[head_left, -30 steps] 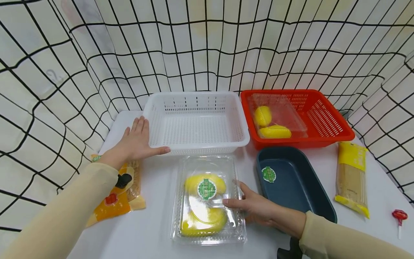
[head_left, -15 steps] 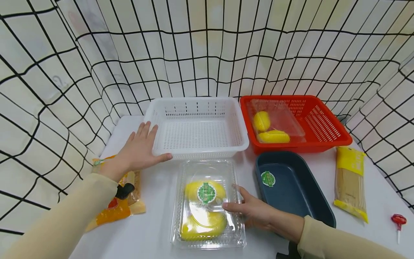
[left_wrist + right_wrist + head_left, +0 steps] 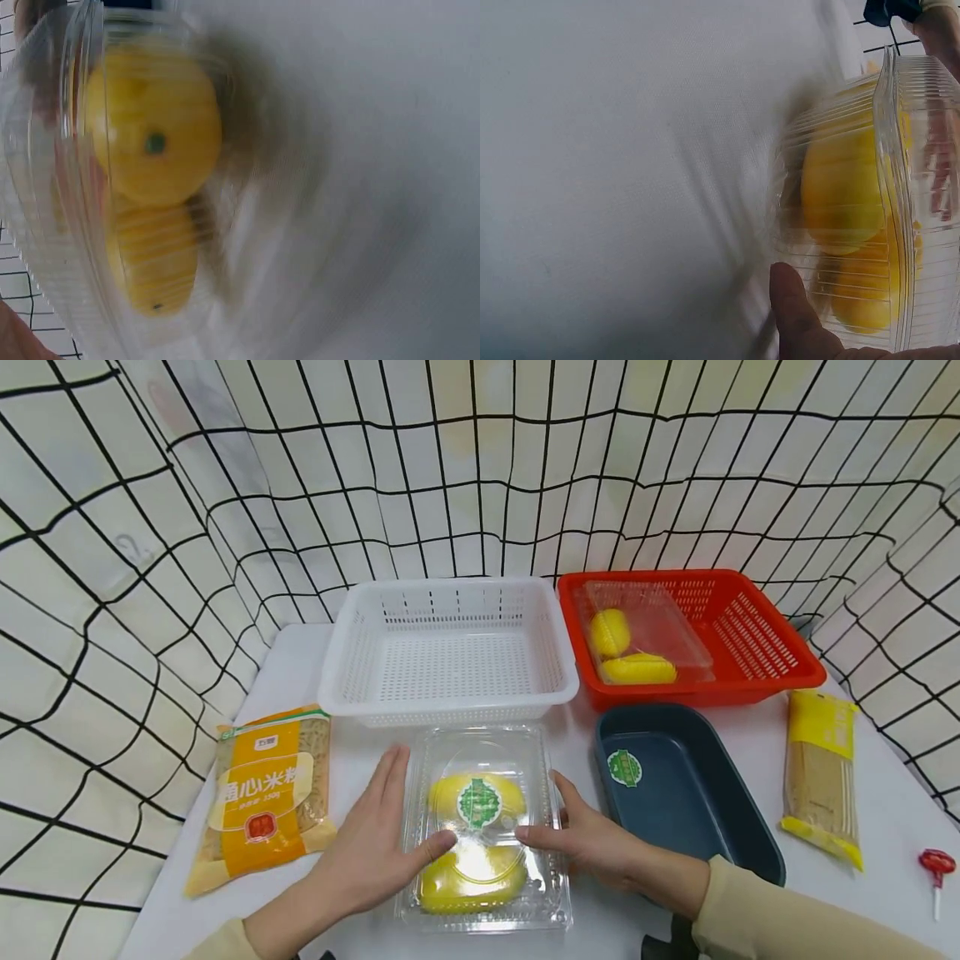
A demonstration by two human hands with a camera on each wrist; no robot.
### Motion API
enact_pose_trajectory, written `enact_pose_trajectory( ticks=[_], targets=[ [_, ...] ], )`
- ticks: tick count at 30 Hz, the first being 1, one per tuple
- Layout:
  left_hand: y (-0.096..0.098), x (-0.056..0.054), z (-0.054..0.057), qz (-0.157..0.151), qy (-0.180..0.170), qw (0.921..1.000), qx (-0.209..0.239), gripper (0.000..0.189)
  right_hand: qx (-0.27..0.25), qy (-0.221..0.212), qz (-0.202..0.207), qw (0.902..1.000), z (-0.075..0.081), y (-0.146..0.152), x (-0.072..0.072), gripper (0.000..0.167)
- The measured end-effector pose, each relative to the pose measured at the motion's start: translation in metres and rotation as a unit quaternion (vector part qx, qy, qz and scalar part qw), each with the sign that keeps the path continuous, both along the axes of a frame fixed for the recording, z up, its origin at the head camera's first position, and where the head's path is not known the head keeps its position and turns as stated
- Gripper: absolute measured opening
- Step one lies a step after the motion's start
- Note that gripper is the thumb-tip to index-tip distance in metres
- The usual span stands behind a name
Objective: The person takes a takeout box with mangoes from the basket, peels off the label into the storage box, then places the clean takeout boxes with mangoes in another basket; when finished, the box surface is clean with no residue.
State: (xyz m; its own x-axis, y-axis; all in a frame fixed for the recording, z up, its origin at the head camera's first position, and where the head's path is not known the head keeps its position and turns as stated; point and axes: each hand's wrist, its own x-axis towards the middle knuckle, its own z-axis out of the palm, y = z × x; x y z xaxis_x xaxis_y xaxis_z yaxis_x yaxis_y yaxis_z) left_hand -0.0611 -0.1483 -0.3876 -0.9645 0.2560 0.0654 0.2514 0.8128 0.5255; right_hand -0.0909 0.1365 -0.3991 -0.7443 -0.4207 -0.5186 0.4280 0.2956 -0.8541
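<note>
A clear plastic clamshell box [image 3: 480,749] with a green round sticker and two yellow fruits [image 3: 476,881] inside lies in front of me in the head view. My right hand [image 3: 600,847] grips its right edge, thumb over the lid; one finger [image 3: 791,304] reaches along its underside in the right wrist view. Along the box's left side stands my left hand [image 3: 375,839], fingers straight and its thumb over the lid's edge. In the left wrist view, the fruits [image 3: 154,124] show through the ribbed wall, and only a bit of the left hand appears at the lower corner.
Behind the box stands a white basket [image 3: 450,703]. A red basket [image 3: 750,689] right of it holds another clear box of yellow fruits [image 3: 637,668]. A dark blue tray [image 3: 675,768], a yellow noodle packet [image 3: 819,777] and a red lollipop [image 3: 937,862] are right; an orange pasta bag [image 3: 262,793] is left.
My left hand has come away from the white basket's left corner, down to the clamshell box's left side, uncovering the orange bag. My right hand keeps its grip on the box.
</note>
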Motion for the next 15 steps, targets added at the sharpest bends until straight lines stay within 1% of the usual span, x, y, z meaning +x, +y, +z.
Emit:
enact_pose_trajectory(
  ticks=[2,4,8,10,12,14,15],
  targets=[
    [0.005,0.007,-0.004,-0.006,-0.031,0.9994,0.014,0.119,0.013,0.010,0.004,0.9999,0.001,0.000,-0.001,0.103],
    [0.008,0.012,-0.008,-0.006,-0.058,0.9979,0.027,0.124,0.019,0.016,0.010,0.9996,0.002,0.000,-0.002,0.103],
    [0.012,0.015,-0.017,0.000,-0.086,0.9954,0.042,0.130,0.011,0.019,0.015,0.9996,0.004,0.000,-0.002,0.105],
    [0.012,0.016,-0.018,0.005,-0.099,0.9941,0.045,0.130,0.027,0.029,0.013,0.9991,0.006,0.000,-0.002,0.108],
    [0.011,0.015,-0.018,0.004,-0.111,0.9927,0.047,0.131,0.055,0.053,0.016,0.9970,0.010,0.000,-0.003,0.114],
    [0.010,0.015,-0.017,-0.003,-0.118,0.9917,0.051,0.131,0.083,0.098,0.025,0.9915,0.014,0.000,-0.007,0.121],
    [0.010,0.014,-0.016,-0.008,-0.123,0.9910,0.052,0.131,0.097,0.123,0.030,0.9871,0.017,0.000,-0.010,0.123]
  ],
)
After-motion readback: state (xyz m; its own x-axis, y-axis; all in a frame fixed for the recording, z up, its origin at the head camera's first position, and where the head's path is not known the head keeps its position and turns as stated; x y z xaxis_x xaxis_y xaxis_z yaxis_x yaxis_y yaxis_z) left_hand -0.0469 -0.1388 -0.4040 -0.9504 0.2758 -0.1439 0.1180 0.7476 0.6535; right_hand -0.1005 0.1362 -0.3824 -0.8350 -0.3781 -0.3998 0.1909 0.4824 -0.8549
